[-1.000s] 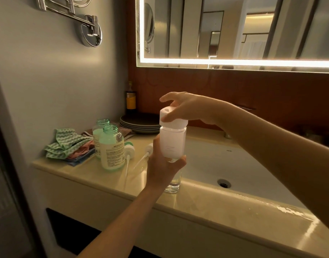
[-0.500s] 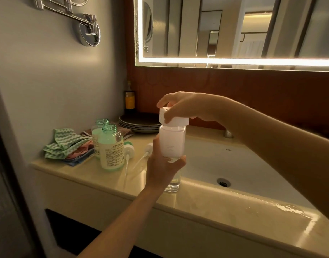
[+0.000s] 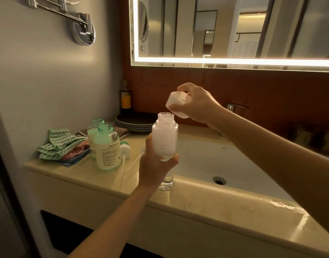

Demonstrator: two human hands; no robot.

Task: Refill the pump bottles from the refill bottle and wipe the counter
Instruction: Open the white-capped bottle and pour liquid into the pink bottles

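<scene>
My left hand (image 3: pixel 156 165) grips the lower part of a white refill bottle (image 3: pixel 165 138), upright above the counter (image 3: pixel 89 175), its threaded neck uncovered. My right hand (image 3: pixel 196 104) holds the white cap (image 3: pixel 175 102) just above and to the right of that neck. Two green pump bottles (image 3: pixel 107 148) stand open on the counter to the left, one behind the other. Their pump heads (image 3: pixel 125 150) lie beside them with tubes pointing toward me. A clear glass (image 3: pixel 166 180) stands behind my left hand, mostly hidden.
Folded green and pink cloths (image 3: pixel 62 144) lie at the counter's left end. Dark plates (image 3: pixel 135 121) are stacked at the back with a dark bottle (image 3: pixel 126 98) behind. The white sink basin (image 3: pixel 212 162) is to the right; a wet patch (image 3: pixel 283 203) shines on the front rim.
My right hand has lifted the cap off the white bottle and moved it up and to the right. The bottle's neck is now uncovered.
</scene>
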